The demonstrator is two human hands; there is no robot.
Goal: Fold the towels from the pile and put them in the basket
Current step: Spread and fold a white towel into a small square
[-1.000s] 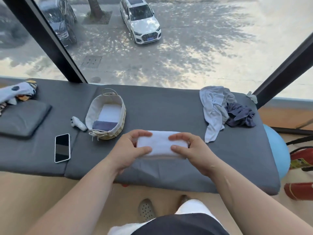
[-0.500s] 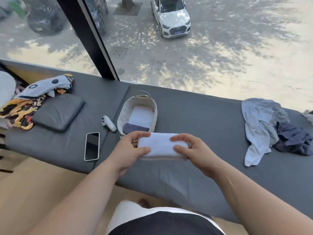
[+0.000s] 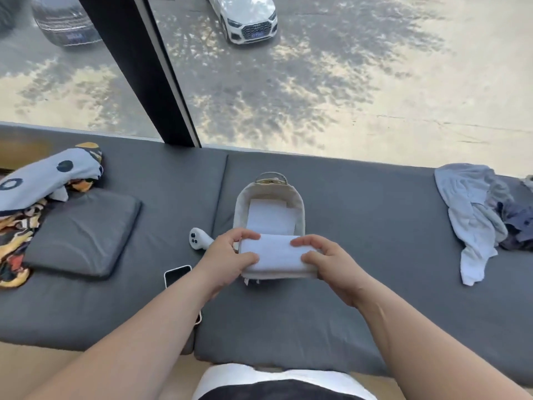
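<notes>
White towel gripped between both hands.

Towel between the fingers: white cloth, soft nap, matt.
Basket just beyond the fingers: pale cloth lining, matt.
Controller left of the fingers: white plastic, smooth, slight sheen.
Phone below-left of the fingers: glossy dark screen.
Desk under the fingers: grey padded cover, matt, faintly creased.
Pile well right of the fingers: crumpled cloth, matt.
</notes>
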